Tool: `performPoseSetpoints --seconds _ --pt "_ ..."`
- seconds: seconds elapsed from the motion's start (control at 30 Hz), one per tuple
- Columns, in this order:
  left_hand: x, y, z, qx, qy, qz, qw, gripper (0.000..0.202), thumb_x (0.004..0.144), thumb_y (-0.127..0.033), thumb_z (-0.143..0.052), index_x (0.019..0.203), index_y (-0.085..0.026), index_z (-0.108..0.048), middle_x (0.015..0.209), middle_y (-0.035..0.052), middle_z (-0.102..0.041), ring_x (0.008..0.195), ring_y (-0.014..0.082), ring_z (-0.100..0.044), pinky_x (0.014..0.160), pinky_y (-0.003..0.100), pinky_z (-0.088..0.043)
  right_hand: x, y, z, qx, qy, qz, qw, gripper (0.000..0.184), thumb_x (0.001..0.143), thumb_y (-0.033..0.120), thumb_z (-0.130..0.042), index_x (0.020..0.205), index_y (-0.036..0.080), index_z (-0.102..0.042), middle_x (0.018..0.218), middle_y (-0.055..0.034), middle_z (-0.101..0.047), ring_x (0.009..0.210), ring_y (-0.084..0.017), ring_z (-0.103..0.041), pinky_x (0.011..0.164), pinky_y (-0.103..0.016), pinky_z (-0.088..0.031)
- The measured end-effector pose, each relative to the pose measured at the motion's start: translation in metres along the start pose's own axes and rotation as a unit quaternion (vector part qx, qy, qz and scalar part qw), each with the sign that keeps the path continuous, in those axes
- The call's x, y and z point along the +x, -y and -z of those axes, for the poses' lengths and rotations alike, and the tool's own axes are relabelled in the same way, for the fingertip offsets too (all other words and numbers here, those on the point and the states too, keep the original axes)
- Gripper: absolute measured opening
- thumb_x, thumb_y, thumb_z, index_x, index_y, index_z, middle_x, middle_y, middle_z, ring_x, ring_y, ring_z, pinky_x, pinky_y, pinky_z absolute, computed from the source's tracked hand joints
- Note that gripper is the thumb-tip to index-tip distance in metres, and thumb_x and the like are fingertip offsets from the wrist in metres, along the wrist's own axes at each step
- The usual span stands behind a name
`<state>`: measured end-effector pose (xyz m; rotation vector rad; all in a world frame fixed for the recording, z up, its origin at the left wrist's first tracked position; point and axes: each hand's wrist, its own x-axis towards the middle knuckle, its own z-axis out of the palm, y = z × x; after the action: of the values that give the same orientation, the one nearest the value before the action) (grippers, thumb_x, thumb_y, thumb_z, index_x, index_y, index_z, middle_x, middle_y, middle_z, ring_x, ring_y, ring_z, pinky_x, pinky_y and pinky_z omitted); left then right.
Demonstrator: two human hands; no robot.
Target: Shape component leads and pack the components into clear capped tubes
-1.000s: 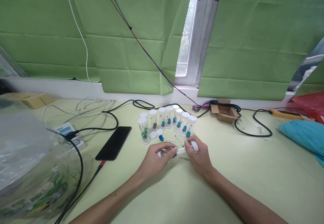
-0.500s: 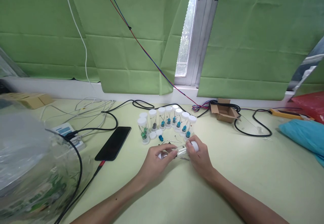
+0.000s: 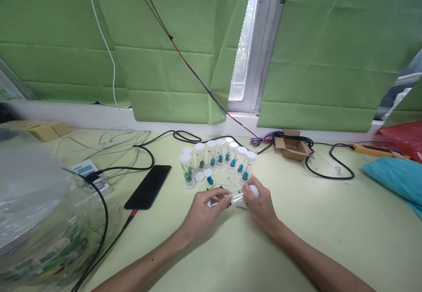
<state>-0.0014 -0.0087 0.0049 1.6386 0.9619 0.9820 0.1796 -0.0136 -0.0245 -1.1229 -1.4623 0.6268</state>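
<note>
A clear plastic vial (image 3: 234,198) lies sideways between my two hands, just above the pale green table (image 3: 329,221). My left hand (image 3: 202,210) is closed on its left end, fingers pinched around it. My right hand (image 3: 260,206) is closed on the right end, where a white cap (image 3: 253,190) shows between the fingers. Just behind them stands a curved row of several clear vials with white caps (image 3: 217,155), holding blue or green parts. A loose white cap (image 3: 199,177) and a small blue part (image 3: 210,180) lie in front of that row.
A black phone (image 3: 148,186) lies left of the vials, with black and white cables around it. A big clear plastic bag (image 3: 39,221) fills the near left. A small open cardboard box (image 3: 292,147) and a coiled black cable sit back right. Blue cloth (image 3: 395,177) lies far right.
Both hands stay closed on the sideways vial and have shifted only slightly; the fingers of the left hand have curled a little more over its end.
</note>
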Motion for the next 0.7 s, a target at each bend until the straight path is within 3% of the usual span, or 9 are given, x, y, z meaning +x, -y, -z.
performPoseSetpoints --seconds 0.7 --pt "0.0012 -0.0012 0.0002 0.006 0.005 0.006 1.0 0.03 0.085 -0.045 -0.061 0.09 -0.018 -0.073 0.084 0.0059 -0.072 0.062 0.0146 -0.058 0.046 0.021 -0.038 -0.0002 -0.0044 -0.0013 0.002 -0.002 0.002 1.0 0.03 0.096 0.04 -0.039 0.072 0.022 -0.042 0.057 0.0057 -0.039 0.049 -0.011 -0.038 0.046 -0.022 -0.033"
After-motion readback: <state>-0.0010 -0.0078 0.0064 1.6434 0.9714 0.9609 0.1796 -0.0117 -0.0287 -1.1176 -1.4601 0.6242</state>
